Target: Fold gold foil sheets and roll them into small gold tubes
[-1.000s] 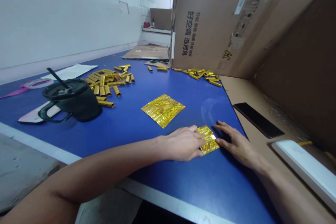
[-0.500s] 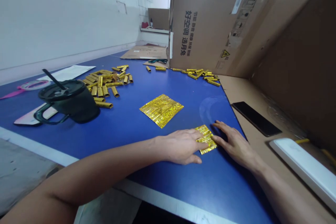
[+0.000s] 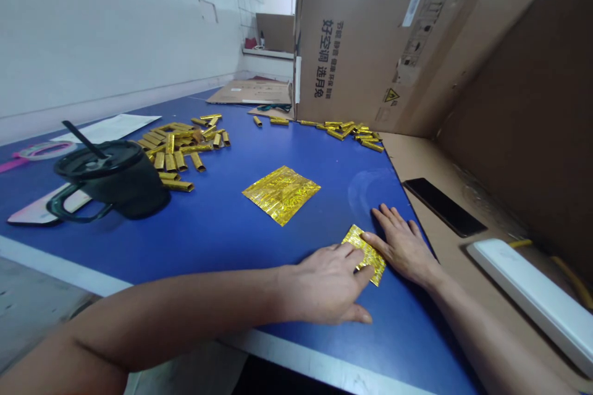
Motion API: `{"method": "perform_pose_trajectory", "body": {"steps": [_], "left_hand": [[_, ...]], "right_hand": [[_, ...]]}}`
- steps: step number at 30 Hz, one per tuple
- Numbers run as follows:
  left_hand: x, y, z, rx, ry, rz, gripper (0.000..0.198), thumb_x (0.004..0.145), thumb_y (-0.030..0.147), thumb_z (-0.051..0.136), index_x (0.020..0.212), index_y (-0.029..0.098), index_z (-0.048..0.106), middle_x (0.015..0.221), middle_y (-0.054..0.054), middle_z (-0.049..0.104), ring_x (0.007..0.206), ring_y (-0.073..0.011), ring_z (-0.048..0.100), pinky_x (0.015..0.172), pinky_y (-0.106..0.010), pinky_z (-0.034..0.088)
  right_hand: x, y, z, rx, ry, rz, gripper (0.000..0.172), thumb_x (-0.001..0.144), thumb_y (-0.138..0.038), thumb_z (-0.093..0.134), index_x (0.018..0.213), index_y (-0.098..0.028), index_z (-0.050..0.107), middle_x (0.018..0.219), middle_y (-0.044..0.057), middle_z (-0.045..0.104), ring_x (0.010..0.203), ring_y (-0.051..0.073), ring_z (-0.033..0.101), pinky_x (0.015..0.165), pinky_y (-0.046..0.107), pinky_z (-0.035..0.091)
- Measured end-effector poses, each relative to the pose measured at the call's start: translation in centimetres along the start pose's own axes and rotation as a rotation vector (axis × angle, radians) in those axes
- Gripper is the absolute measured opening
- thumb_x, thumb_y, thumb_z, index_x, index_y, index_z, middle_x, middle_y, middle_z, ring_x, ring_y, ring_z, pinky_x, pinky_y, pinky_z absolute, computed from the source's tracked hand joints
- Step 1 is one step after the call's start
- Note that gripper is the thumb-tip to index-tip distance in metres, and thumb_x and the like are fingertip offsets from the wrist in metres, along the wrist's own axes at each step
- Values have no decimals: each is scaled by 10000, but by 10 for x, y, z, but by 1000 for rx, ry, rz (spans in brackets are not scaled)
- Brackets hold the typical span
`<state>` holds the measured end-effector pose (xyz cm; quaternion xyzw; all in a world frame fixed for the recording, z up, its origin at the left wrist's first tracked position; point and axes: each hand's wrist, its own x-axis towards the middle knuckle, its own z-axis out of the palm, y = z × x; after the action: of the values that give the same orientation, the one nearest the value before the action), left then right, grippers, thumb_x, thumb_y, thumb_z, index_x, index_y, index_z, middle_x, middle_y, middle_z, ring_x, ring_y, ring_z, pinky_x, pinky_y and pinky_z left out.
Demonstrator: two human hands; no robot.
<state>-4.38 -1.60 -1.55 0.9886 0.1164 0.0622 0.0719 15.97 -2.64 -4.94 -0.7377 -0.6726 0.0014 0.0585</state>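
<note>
A folded piece of gold foil paper point(image 3: 372, 255) lies on the blue tabletop between my hands. My left hand point(image 3: 330, 284) rests on its near left side, fingers slightly bent over the paper and thumb stretched out to the side. With fingers spread on the table, my right hand point(image 3: 407, 248) touches the paper's far right edge with its thumb. Neither hand grips it. Left of them, a flat gold foil sheet point(image 3: 282, 194) lies unfolded. Part of the folded piece is hidden under my left fingers.
Several small folded gold tubes point(image 3: 178, 145) are heaped at left, and more gold tubes point(image 3: 349, 129) lie along the large cardboard box point(image 3: 365, 43). A dark mug point(image 3: 125, 182) with a straw stands left. To the right are a black phone point(image 3: 445, 207) and a white bar-shaped object point(image 3: 528, 296).
The folded foil has turned and shifted a little nearer. My left hand has moved nearer with its fingers more bent, and my right thumb has slid onto the paper's upper part.
</note>
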Motion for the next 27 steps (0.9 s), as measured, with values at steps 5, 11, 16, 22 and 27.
{"method": "perform_pose_trajectory", "body": {"steps": [5,11,16,22,27], "left_hand": [[-3,0,-1,39,-3,73,589,764,512,478,1196,117,418,1292,-110,389,1142,-275,367,911,-341,330],[-5,0,-2,58,-30,86,648,740,563,474,1231,150,390,1259,-121,429,1178,-297,339,915,-373,323],[-4,0,-6,38,-34,102,637,724,597,463,1195,171,430,1191,-114,477,1118,-308,398,891,-390,341],[-4,0,-9,17,-66,91,604,755,613,387,1188,197,448,1179,-112,483,1097,-303,420,874,-402,351],[-11,5,-6,-9,-81,53,773,712,651,409,1291,146,321,1310,-147,357,1216,-339,271,952,-435,271]], "right_hand": [[1,-2,-2,15,-21,13,666,803,-592,268,1317,-170,308,1405,107,239,1290,276,140,984,538,189],[0,-4,-5,18,-36,19,661,807,-588,266,1317,-171,306,1406,112,237,1291,275,135,986,538,178],[2,-4,-7,-37,-37,10,640,818,-568,261,1319,-173,306,1403,107,247,1285,276,168,976,521,213],[6,-2,-8,-74,-21,0,603,826,-556,248,1309,-205,330,1394,85,280,1276,263,205,968,489,241],[6,-1,-7,-49,-36,6,626,820,-572,230,1319,-204,310,1407,85,247,1285,267,173,982,511,202]]}}
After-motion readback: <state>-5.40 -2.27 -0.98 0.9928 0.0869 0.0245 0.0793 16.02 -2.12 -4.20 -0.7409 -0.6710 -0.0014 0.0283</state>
